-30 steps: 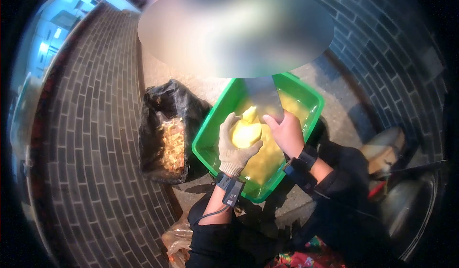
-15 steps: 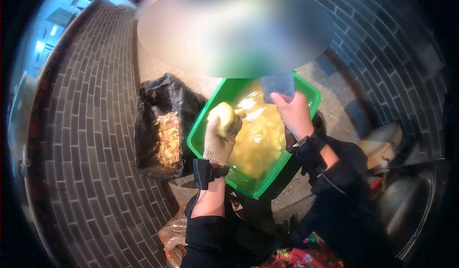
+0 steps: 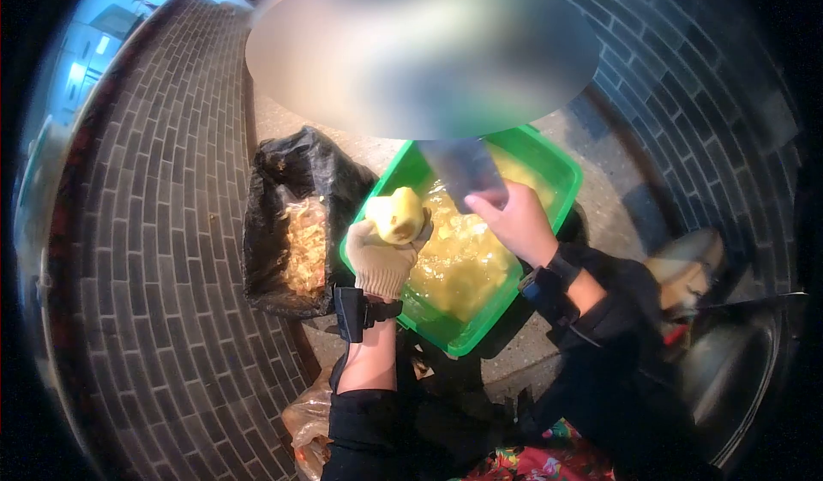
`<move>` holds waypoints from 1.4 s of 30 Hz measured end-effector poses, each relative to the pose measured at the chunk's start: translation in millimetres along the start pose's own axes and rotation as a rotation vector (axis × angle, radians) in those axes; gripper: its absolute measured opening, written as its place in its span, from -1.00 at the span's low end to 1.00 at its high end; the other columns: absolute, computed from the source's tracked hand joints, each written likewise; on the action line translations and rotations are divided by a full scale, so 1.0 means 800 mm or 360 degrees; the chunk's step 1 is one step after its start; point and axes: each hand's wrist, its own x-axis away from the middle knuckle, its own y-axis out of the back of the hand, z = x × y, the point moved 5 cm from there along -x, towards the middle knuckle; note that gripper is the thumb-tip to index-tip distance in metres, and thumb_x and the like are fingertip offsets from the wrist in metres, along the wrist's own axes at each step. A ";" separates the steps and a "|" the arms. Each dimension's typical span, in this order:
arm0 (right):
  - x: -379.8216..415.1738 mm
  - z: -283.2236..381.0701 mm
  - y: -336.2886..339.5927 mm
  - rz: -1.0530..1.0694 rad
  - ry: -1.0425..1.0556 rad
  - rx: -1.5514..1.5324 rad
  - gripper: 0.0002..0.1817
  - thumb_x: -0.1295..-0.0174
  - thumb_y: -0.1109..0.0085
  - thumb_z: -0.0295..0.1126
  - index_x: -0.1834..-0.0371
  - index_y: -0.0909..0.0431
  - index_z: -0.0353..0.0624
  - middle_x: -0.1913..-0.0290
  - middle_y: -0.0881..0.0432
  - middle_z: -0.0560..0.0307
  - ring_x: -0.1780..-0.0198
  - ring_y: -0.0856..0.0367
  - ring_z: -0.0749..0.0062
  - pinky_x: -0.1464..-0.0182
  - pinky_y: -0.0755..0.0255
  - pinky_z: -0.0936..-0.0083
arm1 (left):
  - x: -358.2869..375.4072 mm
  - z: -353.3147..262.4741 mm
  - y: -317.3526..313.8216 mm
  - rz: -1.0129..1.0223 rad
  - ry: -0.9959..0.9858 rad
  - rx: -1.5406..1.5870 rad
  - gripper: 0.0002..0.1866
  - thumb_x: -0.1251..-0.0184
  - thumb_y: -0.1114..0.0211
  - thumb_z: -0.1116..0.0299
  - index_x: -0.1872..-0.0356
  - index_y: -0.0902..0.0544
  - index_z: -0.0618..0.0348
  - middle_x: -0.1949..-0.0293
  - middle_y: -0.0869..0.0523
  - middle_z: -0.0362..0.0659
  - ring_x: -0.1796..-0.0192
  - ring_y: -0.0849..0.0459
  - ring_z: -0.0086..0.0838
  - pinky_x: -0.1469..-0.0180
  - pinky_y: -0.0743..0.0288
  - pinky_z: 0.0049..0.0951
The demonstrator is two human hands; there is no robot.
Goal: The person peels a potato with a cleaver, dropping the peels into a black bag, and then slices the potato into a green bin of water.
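Observation:
My left hand [image 3: 381, 262], in a knitted glove, is closed around a pale yellow peeled potato [image 3: 400, 211] with a brown patch facing me. It is over the left side of a green tub [image 3: 467, 342]. In the tub, pale yellow pieces [image 3: 459, 267] lie under shiny water. My bare right hand [image 3: 523, 224] grips a cleaver above the tub; its wide dark blade [image 3: 463, 172] is smeared by motion and points up and left, apart from the potato. The handle is hidden in my fist.
Left of the tub stands a black plastic bag [image 3: 313, 159] holding peelings [image 3: 306, 249]. A clear plastic bag [image 3: 309, 421] is at lower left. Brick-patterned surfaces flank both sides. A round wooden-looking thing [image 3: 690, 262] sits at right. A blurred oval hides the top.
The cleaver has swung left, and its blade now leans left and blurs. My left hand has turned so the potato's brown patch shows. Both hands keep their hold.

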 end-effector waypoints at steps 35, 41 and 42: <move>0.035 0.012 -0.048 0.0175 0.0367 0.0965 -0.87 -0.25 -0.18 -0.28 0.31 -0.61 -0.07 0.53 -0.61 -0.09 0.43 -0.63 -0.05 0.35 -0.47 0.09 | 0.010 0.029 0.007 -0.0465 -0.0395 -0.1013 -0.50 -0.09 -0.44 0.53 -0.08 -0.48 0.24 0.17 -0.67 -0.14 0.21 -0.66 -0.50 0.19 -0.59 -0.51; 0.044 0.011 -0.052 0.0107 0.0355 0.0920 -0.89 -0.24 -0.18 -0.31 0.32 -0.60 -0.09 0.53 -0.61 -0.09 0.43 -0.63 -0.05 0.34 -0.48 0.08 | 0.013 0.028 0.006 -0.0499 -0.0450 -0.1035 -0.54 -0.10 -0.43 0.55 -0.06 -0.52 0.22 0.19 -0.66 -0.16 0.24 -0.65 -0.50 0.20 -0.59 -0.48; 0.045 0.011 -0.052 0.0130 0.0309 0.0918 -0.90 -0.25 -0.17 -0.32 0.32 -0.58 -0.08 0.51 -0.63 -0.05 0.42 -0.64 -0.03 0.33 -0.49 0.09 | 0.015 0.028 0.001 -0.0500 -0.0450 -0.1033 -0.54 -0.10 -0.43 0.55 -0.06 -0.52 0.22 0.19 -0.66 -0.16 0.24 -0.65 -0.50 0.20 -0.59 -0.48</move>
